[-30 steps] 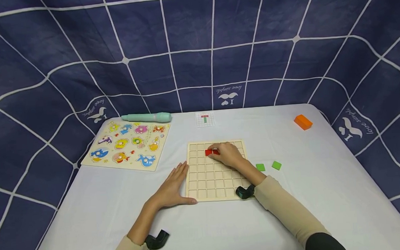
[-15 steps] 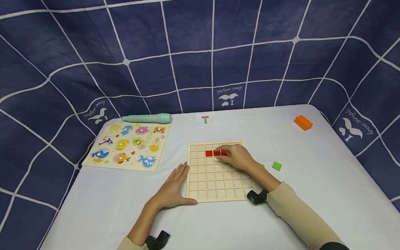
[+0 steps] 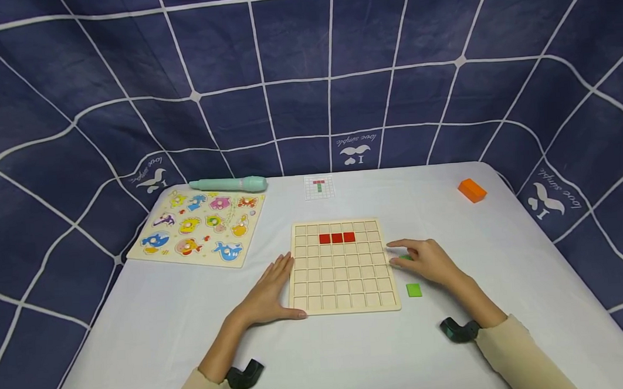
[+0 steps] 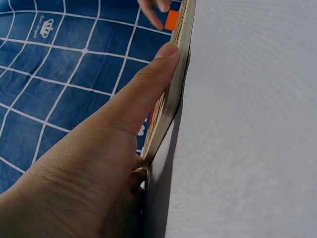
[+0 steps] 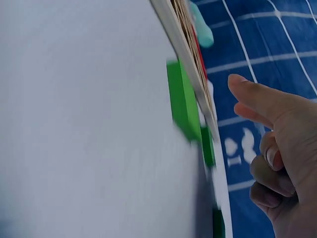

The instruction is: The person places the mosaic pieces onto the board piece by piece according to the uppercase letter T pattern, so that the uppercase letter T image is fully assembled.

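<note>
A wooden grid board [image 3: 342, 275] lies on the white table with three red square tiles [image 3: 337, 238] side by side in its second row from the back. My left hand [image 3: 266, 294] rests along the board's left edge, fingers straight, thumb [image 4: 163, 59] at the near left corner. Just off the board's right edge is my right hand [image 3: 426, 262], holding nothing; its thumb and index finger are apart and the other fingers are curled. One green square tile [image 3: 406, 257] is partly hidden under it, another green tile [image 3: 414, 289] lies nearer me. Three green tiles [image 5: 183, 101] show in the right wrist view.
A small printed card [image 3: 319, 187] with a red and green T pattern lies behind the board. To the left are a sea-animal puzzle board [image 3: 197, 230] and a mint-green pen-shaped object [image 3: 229, 185]. An orange block [image 3: 472, 190] sits at the back right. Dark blue cloth [image 3: 293, 54] surrounds the table.
My right hand has let go of the red tiles and moved right and toward me, off the board. A green tile formerly under the arm now shows. The left hand stays still.
</note>
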{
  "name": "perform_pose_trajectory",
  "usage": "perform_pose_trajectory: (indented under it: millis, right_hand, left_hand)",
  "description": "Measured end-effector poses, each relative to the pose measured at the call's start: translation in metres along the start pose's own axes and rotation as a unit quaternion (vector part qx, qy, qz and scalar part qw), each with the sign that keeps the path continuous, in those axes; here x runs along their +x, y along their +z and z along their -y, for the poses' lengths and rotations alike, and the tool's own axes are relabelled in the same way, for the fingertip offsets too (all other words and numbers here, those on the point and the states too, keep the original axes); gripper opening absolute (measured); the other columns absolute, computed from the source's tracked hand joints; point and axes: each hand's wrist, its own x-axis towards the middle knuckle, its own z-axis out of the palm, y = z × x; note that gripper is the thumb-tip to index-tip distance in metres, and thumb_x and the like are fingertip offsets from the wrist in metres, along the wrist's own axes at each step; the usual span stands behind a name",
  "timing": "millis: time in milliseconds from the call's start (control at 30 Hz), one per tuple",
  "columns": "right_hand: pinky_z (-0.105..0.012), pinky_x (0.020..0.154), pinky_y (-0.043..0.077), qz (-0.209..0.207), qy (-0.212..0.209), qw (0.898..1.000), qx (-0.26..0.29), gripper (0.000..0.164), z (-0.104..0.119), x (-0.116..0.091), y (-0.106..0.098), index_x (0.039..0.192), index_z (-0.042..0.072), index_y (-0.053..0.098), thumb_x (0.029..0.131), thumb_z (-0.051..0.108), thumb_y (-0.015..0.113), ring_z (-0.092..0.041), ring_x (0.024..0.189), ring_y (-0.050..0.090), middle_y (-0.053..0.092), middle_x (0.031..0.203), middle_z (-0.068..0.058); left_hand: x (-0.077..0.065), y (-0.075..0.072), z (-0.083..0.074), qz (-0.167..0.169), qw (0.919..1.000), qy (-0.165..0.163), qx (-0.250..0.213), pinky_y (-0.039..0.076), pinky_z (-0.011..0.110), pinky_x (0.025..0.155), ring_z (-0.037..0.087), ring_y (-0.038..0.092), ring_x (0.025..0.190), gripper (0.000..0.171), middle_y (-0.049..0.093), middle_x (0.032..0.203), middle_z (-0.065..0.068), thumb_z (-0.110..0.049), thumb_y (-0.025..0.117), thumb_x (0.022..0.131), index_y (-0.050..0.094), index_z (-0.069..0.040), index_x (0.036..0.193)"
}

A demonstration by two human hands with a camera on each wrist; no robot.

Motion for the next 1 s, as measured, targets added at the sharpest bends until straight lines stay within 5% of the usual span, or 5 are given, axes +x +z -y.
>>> perform_pose_trajectory:
  millis: [367, 733, 1000]
  right_hand:
    - [-0.018, 0.038, 0.021, -0.023, -0.001, 1.000, -0.017, 0.037, -0.018, -0.020, -0.018, 0.106, 0.015, 0.070, 0.075, 0.035, 0.076, -0.001, 0.043, 0.023, 0.027, 0.049, 0.015]
    - [-0.018, 0.039, 0.020, 0.033, 0.042, 0.998, -0.016, 0.049, -0.024, -0.022, -0.012, 0.112, 0.013, 0.067, 0.074, 0.042, 0.075, -0.003, 0.042, 0.023, 0.028, 0.049, 0.012]
    - [-0.018, 0.039, 0.020, 0.023, 0.034, 0.999, -0.028, 0.042, -0.027, -0.025, -0.007, 0.107, 0.012, 0.070, 0.074, 0.037, 0.077, -0.002, 0.042, 0.022, 0.028, 0.048, 0.012]
  left_hand:
    - [0.000, -0.002, -0.001, 0.003, 1.0000, -0.002, -0.003, 0.004, 0.035, 0.113, 0.020, -0.001, 0.140, 0.126, 0.005, 0.154, 0.007, -0.073, 0.068, 0.058, 0.011, -0.004, 0.148]
    - [0.000, -0.002, -0.002, 0.006, 1.0000, -0.001, 0.000, 0.004, 0.034, 0.113, 0.021, 0.000, 0.140, 0.126, 0.005, 0.154, 0.007, -0.072, 0.068, 0.059, 0.010, -0.004, 0.148]
    - [0.000, -0.001, -0.002, 0.004, 1.0000, 0.000, 0.002, 0.004, 0.035, 0.113, 0.021, 0.000, 0.140, 0.126, 0.005, 0.154, 0.007, -0.074, 0.067, 0.058, 0.011, -0.004, 0.148]
